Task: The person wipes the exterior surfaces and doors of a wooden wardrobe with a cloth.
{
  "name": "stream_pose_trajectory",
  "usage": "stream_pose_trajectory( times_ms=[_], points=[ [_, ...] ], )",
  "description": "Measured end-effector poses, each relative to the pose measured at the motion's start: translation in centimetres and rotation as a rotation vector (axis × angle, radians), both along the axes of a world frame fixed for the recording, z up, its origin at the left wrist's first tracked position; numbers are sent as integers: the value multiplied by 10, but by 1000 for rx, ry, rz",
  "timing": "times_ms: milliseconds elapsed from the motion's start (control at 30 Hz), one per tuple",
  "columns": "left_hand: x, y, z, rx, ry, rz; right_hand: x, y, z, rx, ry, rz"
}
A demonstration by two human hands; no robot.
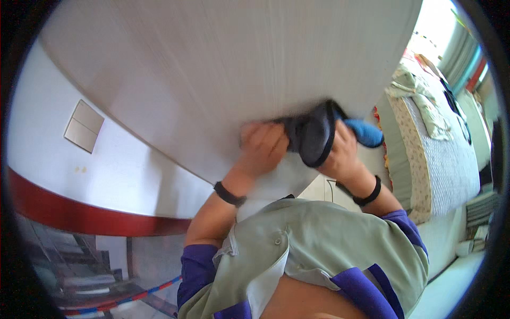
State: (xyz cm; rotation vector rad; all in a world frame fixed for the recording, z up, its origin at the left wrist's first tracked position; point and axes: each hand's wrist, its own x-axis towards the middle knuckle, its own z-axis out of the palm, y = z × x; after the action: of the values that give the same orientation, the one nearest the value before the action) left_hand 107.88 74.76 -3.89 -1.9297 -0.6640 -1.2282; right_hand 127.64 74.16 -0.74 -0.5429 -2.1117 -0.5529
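Between the two hands I have a dark, shoe-like thing [317,135], hanging in front of the torso with its rounded, dark grey face tipped toward my view. My left hand [264,144] has its fingers folded in at one end of the dark stuff; blur and the turned knuckles hide the fingertips, so I cannot tell how hard they press. My right hand [342,153] is closed on the other side, fingers up along the rim, pinching the shoe from behind as far as I can see. I read the two-sided hold as a way to keep a soft, floppy shape from twisting, one hand steadying each end. Just beyond the right hand a blue piece [366,133] sticks out; I cannot tell whether it belongs to the shoe or is a second item in the same grip.

Behind and above the grip spreads a pale panel [212,64] with a streaked grain; I cannot tell whether the shoe touches it. Both elbows are bent, which I take to be for control close to the body. Well to the left of the grip a switch plate [85,126] sits on the white wall [133,170], and well to the right stands a bed [449,165] with crumpled cloth [430,114] on top
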Motion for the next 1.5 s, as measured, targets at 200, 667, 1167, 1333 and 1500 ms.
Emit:
stream_pose_trajectory(
  times_ms=[200,667,1167,1333,1500],
  points=[
    [-26,14,115,460,-279,100,-3,-1,89,216,255,-357],
    [7,-1,10,-71,34,35,-27,-3,-43,-19,373,-427],
    [7,7,-20,-28,-32,130,-50,9,-56,-61,418,-324],
    [-19,5,-139,-144,-14,87,-52,-4,-126,-158,308,-120],
    [-58,4,-147,-64,318,116,-58,-19,-143,-192,253,-222]
  ],
)
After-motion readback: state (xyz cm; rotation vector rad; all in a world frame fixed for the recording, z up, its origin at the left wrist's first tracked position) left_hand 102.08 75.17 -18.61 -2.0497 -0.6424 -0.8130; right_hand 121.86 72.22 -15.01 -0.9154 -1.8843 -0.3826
